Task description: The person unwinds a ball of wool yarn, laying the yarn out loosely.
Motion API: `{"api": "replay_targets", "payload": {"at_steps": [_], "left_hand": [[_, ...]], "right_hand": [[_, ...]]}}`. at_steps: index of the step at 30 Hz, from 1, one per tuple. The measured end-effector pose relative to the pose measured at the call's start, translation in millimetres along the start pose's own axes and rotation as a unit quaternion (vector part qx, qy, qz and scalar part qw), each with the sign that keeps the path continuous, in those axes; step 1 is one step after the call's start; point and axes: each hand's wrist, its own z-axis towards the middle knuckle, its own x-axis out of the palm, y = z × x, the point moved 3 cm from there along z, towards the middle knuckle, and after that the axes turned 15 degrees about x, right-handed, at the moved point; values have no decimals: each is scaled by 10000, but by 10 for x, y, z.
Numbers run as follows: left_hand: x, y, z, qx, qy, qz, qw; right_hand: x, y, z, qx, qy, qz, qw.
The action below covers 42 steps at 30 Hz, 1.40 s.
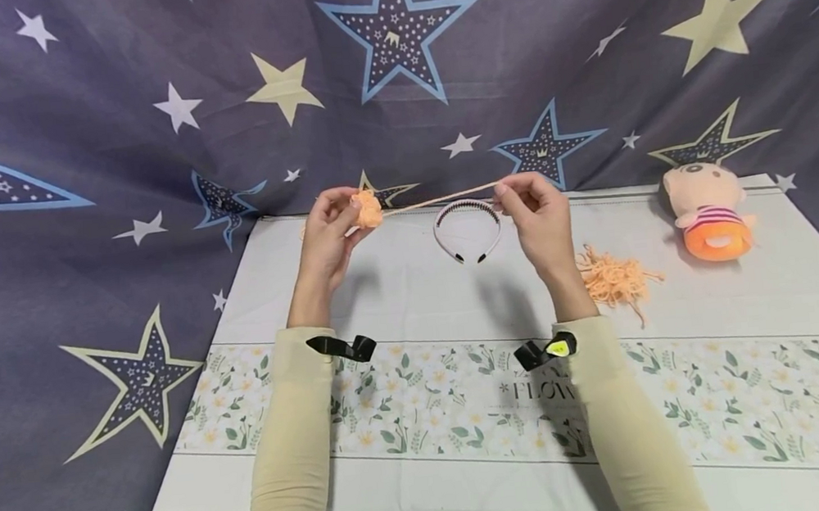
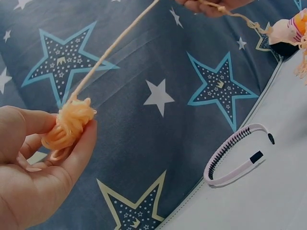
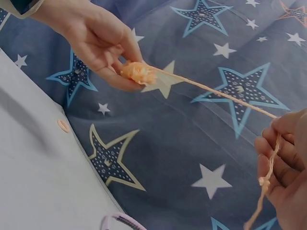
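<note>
My left hand (image 1: 329,234) pinches a small wound ball of orange yarn (image 2: 69,124) between thumb and fingers, above the back of the table. A single yarn strand (image 3: 211,90) runs taut from the ball across to my right hand (image 1: 542,214), which pinches it between thumb and fingertips. Past the right fingers the strand hangs on down, with a small knot (image 3: 264,182) in it. A loose heap of the same orange yarn (image 1: 615,278) lies on the table just right of the right wrist.
A pale pink headband (image 1: 465,205) with dark teeth lies between and beyond the hands. At the back right is a plush doll (image 1: 712,210) in a striped top. The white table (image 1: 398,289) has a floral band, and a star-patterned cloth (image 1: 212,52) hangs behind it.
</note>
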Motion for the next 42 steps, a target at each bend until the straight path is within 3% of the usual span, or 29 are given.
{"api": "replay_targets", "payload": {"at_steps": [7, 17, 27, 36, 42], "left_hand": [[-3, 0, 10, 14, -83, -106, 9999], [-5, -14, 9, 88, -130, -221, 9996], [-37, -14, 14, 66, -136, -282, 9995], [-62, 3, 17, 31, -217, -112, 9997], [-75, 21, 26, 57, -178, -52, 9998]], "right_hand": [[-210, -22, -33, 20, -167, 92, 9998], [-351, 214, -153, -6, -424, 162, 9990], [-577, 26, 52, -59, -820, 428, 9957], [-731, 115, 94, -437, -1005, 766, 9910], [-800, 154, 108, -444, -1101, 1203, 9856]]}}
